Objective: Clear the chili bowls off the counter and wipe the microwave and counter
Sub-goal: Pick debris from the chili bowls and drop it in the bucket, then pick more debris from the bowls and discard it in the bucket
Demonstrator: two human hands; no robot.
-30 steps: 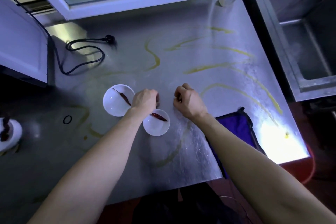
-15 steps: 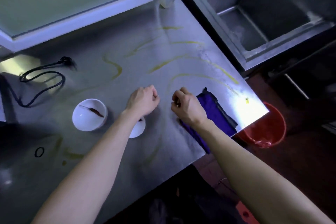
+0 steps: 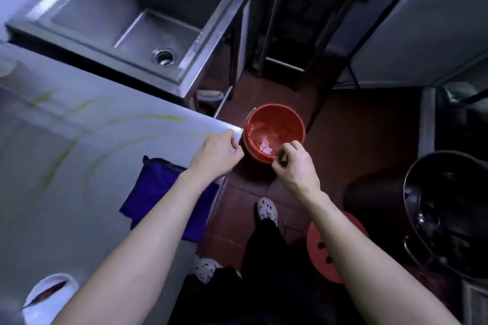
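Away from the bowl [image 3: 50,295], right hand [image 3: 294,166] had swung over the bucket [image 3: 287,124] rim, pinching a dark scrap [image 3: 284,163]; left hand [image 3: 216,155] trailed, its curled grip unclear.

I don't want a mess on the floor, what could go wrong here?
The left forearm crosses the purple cloth at the counter edge; pulling back could drag it off. The right hand is over the near rim of the red bucket, so anything dropped might miss. The chili bowl beside that forearm could get knocked.
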